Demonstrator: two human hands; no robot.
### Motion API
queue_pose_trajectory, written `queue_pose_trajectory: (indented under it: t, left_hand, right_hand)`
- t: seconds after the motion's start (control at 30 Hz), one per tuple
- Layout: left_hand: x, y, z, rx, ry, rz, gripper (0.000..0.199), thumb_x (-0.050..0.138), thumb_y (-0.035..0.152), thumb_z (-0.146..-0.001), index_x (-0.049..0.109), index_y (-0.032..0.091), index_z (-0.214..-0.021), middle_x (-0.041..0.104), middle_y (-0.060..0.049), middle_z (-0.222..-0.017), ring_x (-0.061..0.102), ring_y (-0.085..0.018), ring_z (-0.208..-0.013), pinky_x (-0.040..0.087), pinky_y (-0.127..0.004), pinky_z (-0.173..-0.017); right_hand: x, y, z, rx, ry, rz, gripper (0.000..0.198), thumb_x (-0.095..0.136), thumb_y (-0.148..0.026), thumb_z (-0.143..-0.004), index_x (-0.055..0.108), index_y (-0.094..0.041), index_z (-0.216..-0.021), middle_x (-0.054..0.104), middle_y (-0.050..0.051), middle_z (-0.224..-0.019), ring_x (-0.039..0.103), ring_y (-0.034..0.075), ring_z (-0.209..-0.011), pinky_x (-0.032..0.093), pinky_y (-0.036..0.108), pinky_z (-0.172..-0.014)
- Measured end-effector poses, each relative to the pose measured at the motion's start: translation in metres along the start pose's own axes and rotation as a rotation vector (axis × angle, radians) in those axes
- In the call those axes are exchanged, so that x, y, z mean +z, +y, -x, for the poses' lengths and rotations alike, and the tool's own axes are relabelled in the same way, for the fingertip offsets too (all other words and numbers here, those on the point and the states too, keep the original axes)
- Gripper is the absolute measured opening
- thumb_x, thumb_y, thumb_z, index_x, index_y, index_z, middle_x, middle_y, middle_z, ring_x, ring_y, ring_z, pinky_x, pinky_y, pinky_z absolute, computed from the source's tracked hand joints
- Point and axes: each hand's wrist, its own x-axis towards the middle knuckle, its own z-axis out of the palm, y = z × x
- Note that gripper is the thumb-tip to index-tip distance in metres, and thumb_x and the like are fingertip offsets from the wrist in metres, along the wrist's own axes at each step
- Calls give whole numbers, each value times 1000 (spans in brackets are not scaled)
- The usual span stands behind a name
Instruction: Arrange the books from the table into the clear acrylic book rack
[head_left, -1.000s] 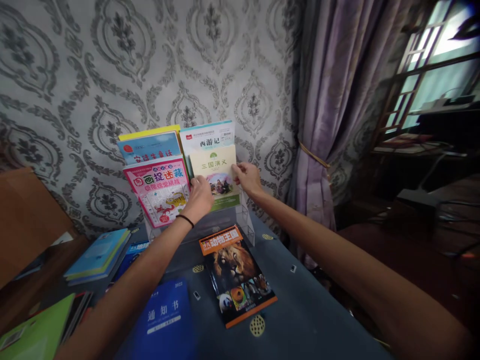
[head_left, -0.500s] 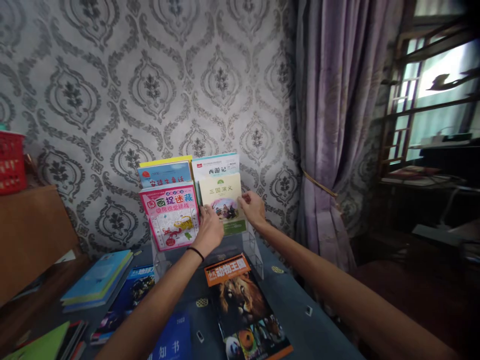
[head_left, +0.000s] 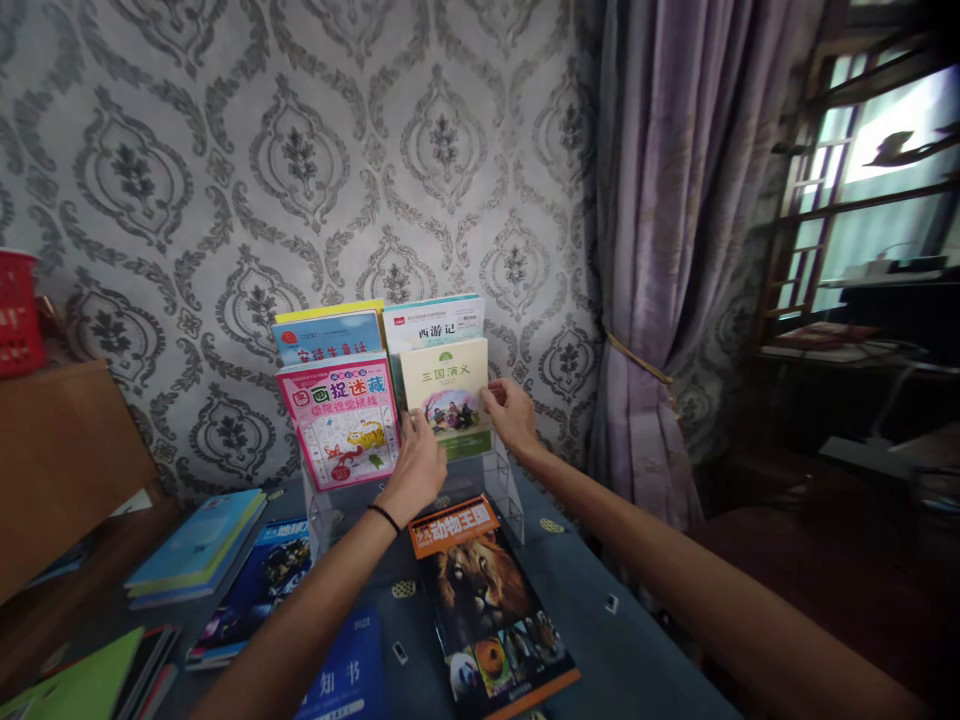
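A cream and green book [head_left: 448, 385] stands upright at the front right of a clear tiered stand [head_left: 506, 490]. My left hand [head_left: 420, 458] grips its left edge low down, fingers closed. At the right edge, my right hand [head_left: 510, 412] pinches the same book between thumb and fingers. Left of it, a pink picture book [head_left: 341, 425] leans on the front tier. Behind these stand a blue book with a yellow edge [head_left: 330, 335] and a white and light-blue book [head_left: 433, 322], their lower parts covered.
On the dark tablecloth lie a book with a lion cover [head_left: 480, 590], a blue book [head_left: 341, 665] partly under my left arm, a dark-blue book [head_left: 262, 575], a light-blue stack [head_left: 195, 545] and a green book [head_left: 82, 680]. A cardboard box [head_left: 67, 460] and red basket [head_left: 16, 315] are left.
Both hands and the cream book have shifted very slightly to the right. The camera view has tilted a little, and both hands keep their hold on the book's edges.
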Motion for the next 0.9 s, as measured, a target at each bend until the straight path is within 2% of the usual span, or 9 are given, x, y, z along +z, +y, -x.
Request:
queue_pose_trajectory:
  t: [0.17, 0.33, 0.47, 0.7, 0.9]
  left_hand:
    - [-2, 1, 3, -16, -37, -5, 66, 46, 13, -87, 24, 2, -148, 27, -32, -158, 16, -36, -154, 22, -53, -125]
    - [-6, 1, 6, 18, -44, 39, 69, 48, 15, -86, 21, 8, -150, 27, -28, -160, 15, -36, -155, 21, -55, -125]
    - [-6, 1, 8, -12, -47, 55, 68, 49, 15, -86, 23, 5, -149, 26, -31, -159, 16, -37, -154, 22, -54, -125]
    - [-7, 0, 10, 6, -31, 109, 67, 50, 15, -85, 27, 8, -148, 29, -28, -158, 19, -36, -154, 23, -56, -124]
    - [-8, 0, 13, 37, -30, 127, 64, 50, 14, -84, 30, 12, -145, 33, -25, -156, 22, -35, -153, 25, -55, -123]
  right_hand:
    - [-3, 1, 4, 1, -2, -22, 25, 52, -42, -80, 62, -20, -88, 68, 6, -78, 64, 23, -73, 50, 36, -72]
    - [-5, 1, 7, 12, 1, -42, 25, 53, -42, -79, 62, -20, -88, 69, 5, -78, 65, 22, -72, 50, 35, -72]
    - [-6, 0, 10, 15, -6, -66, 27, 52, -44, -80, 61, -20, -88, 69, 4, -75, 66, 21, -68, 50, 35, -68]
    - [-9, -2, 15, 15, -4, -103, 32, 52, -48, -79, 61, -20, -90, 70, 5, -76, 66, 22, -67, 51, 36, -68]
    - [-11, -3, 18, 9, -12, -138, 36, 51, -51, -80, 60, -20, -94, 69, 6, -78, 67, 24, -67, 52, 36, -62]
